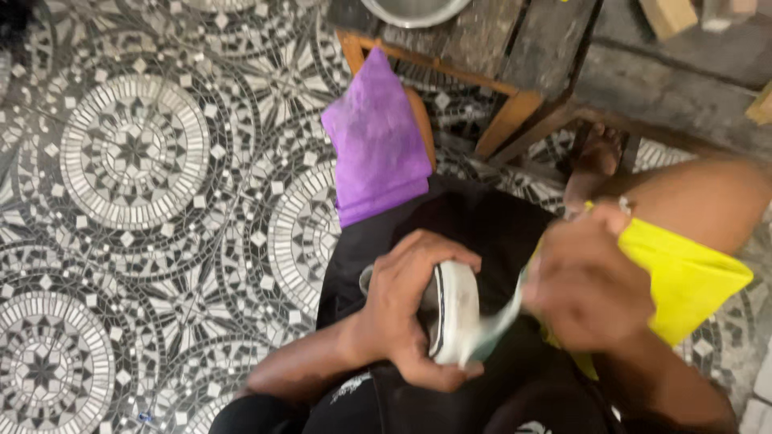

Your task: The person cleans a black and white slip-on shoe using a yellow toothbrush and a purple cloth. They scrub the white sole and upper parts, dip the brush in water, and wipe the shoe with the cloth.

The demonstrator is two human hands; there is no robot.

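While the left hand (402,313) clamped the stiff, light white shoe (454,313) by its sole, the right hand (587,289), at three o'clock, gripped a soft yellow cloth (683,277).

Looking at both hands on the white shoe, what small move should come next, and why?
Probably another wipe along the sole. The left hand grips the white shoe with its sole edge turned toward the right hand, which holds a yellow cloth and is blurred close beside the sole.

A black-and-white mosaic floor (137,161) with round medallion patterns fills the left of the frame. At the upper right stands a dark wooden counter (515,48) on orange-brown legs, a metal bowl (414,10) on its top edge.
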